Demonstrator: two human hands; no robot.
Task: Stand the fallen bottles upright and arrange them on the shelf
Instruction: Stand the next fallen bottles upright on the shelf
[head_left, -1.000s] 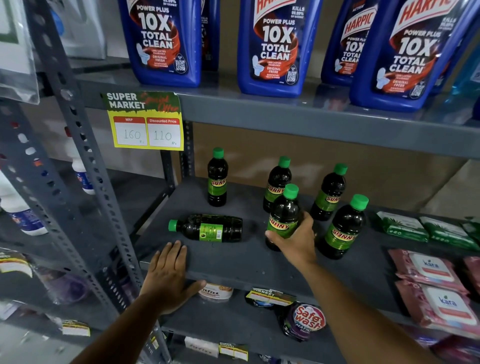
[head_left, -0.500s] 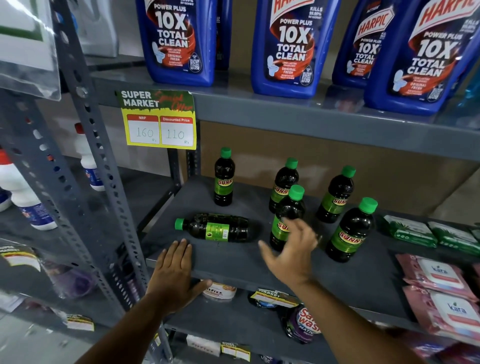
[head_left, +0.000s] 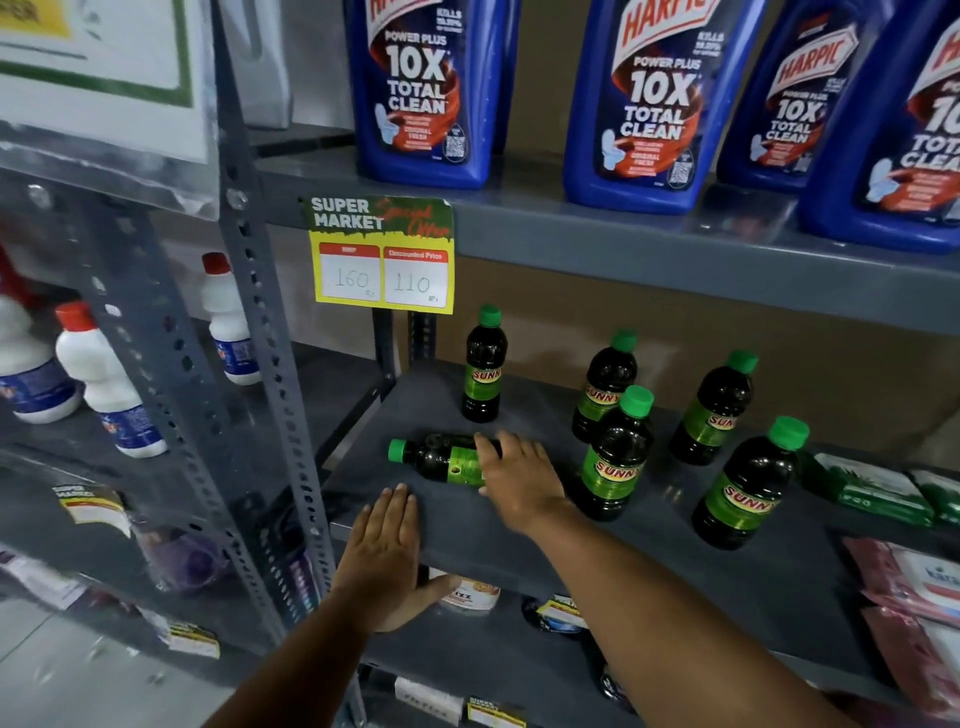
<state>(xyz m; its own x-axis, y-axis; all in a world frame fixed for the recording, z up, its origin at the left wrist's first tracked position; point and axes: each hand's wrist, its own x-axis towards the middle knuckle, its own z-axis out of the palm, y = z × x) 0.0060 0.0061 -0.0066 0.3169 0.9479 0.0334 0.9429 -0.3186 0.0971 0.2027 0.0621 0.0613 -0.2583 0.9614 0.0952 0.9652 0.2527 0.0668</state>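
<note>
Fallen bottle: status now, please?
Right hand on fallen bottle, grip not closed. Left hand flat on shelf edge. Five bottles upright. Nothing in the way.

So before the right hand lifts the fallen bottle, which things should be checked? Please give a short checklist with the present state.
1. Fallen bottle within reach, right hand on it: ok.
2. Fingers closed around it: cannot tell.
3. Green cap on: ok.
4. Free shelf space in front to stand it: ok.
5. Nearest upright bottle close beside the hand, may be knocked: not ok.
6. Left hand flat on the shelf edge, clear of the bottle: ok.
</note>
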